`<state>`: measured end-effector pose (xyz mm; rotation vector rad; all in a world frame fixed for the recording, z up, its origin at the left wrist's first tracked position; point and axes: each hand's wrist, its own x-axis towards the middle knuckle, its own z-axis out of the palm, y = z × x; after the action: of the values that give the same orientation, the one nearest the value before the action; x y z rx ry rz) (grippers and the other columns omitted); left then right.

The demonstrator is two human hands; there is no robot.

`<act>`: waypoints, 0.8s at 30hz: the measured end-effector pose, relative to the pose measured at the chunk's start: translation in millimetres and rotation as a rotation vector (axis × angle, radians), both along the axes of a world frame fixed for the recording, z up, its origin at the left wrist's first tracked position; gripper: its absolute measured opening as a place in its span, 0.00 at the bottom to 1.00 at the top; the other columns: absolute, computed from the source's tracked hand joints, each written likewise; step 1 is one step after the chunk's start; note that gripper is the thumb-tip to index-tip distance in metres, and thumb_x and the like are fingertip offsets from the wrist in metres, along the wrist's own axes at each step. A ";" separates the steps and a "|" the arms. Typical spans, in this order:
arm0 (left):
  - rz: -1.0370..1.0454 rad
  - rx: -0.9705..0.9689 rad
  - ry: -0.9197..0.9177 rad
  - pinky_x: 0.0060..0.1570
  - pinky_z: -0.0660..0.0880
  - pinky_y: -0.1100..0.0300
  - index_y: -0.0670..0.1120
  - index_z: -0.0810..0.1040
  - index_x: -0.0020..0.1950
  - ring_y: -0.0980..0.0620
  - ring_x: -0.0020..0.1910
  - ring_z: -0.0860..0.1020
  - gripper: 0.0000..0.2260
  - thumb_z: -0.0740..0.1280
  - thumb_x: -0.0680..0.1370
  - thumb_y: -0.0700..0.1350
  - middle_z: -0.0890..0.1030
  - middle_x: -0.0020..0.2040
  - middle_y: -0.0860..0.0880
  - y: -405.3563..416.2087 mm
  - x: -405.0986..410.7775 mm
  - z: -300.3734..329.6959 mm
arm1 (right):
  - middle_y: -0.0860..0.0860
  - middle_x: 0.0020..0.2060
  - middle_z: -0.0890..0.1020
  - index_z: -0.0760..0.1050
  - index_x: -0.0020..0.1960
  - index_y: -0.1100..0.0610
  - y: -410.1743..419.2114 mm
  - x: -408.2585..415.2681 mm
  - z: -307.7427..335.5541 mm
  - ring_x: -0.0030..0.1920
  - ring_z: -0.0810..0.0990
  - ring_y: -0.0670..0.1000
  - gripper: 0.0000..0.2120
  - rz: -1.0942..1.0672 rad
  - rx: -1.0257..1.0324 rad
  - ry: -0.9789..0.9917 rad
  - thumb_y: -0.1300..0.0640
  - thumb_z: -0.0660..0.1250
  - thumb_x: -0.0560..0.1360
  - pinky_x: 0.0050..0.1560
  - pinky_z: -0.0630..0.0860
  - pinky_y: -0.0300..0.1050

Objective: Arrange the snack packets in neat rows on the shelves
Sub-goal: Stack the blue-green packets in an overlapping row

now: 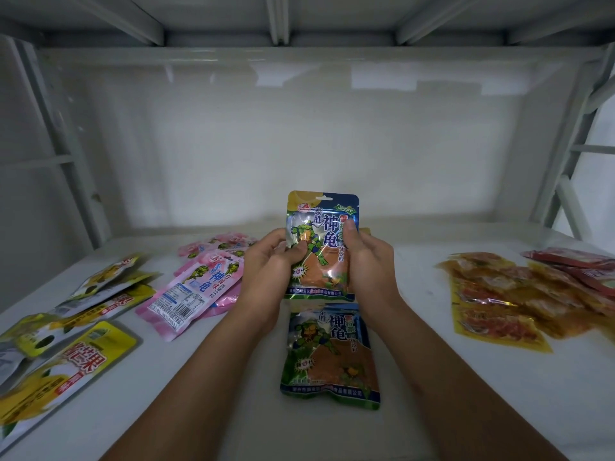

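Note:
A blue turtle-print snack packet (322, 227) stands upright at the middle of the white shelf (416, 361). My left hand (271, 262) grips its left edge and my right hand (367, 261) grips its right edge, thumbs on the front. A second blue turtle packet (329, 356) lies flat on the shelf just in front of it, between my forearms. Pink turtle packets (196, 287) lie in a loose overlapping pile to the left. Yellow packets (66, 347) are scattered at the far left.
Orange-yellow packets (499, 301) lie in a heap on the right, with red packets (575, 264) behind them at the far right edge. The shelf's white back wall (299, 138) rises behind, and metal uprights frame both sides.

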<state>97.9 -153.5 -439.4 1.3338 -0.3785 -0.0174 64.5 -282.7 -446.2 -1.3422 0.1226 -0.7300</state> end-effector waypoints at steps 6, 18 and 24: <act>0.048 -0.003 -0.032 0.39 0.81 0.58 0.42 0.85 0.49 0.49 0.40 0.85 0.06 0.69 0.82 0.41 0.88 0.44 0.44 2.4 -0.1 1.3 | 0.73 0.43 0.80 0.79 0.46 0.72 -0.4 -0.1 -2.5 0.40 0.83 0.67 0.23 -0.012 -0.049 -0.037 0.50 0.66 0.84 0.47 0.81 0.68; 0.027 0.014 -0.040 0.45 0.79 0.51 0.35 0.82 0.51 0.44 0.40 0.83 0.10 0.69 0.82 0.42 0.85 0.44 0.37 0.3 -4.0 3.2 | 0.69 0.43 0.83 0.81 0.44 0.66 0.6 -4.6 0.9 0.44 0.86 0.67 0.18 -0.018 -0.109 -0.047 0.50 0.73 0.79 0.49 0.81 0.72; 0.011 -0.021 -0.005 0.35 0.80 0.61 0.46 0.86 0.55 0.51 0.42 0.87 0.09 0.66 0.85 0.46 0.89 0.47 0.48 1.7 -3.8 6.2 | 0.69 0.41 0.81 0.78 0.44 0.67 6.0 -3.0 -1.3 0.44 0.82 0.71 0.36 -0.045 -0.239 -0.024 0.31 0.71 0.69 0.46 0.80 0.71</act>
<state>94.1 -151.8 -433.1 1.3153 -0.3748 -0.0004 61.5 -276.7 -447.6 -1.5619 0.0470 -0.8172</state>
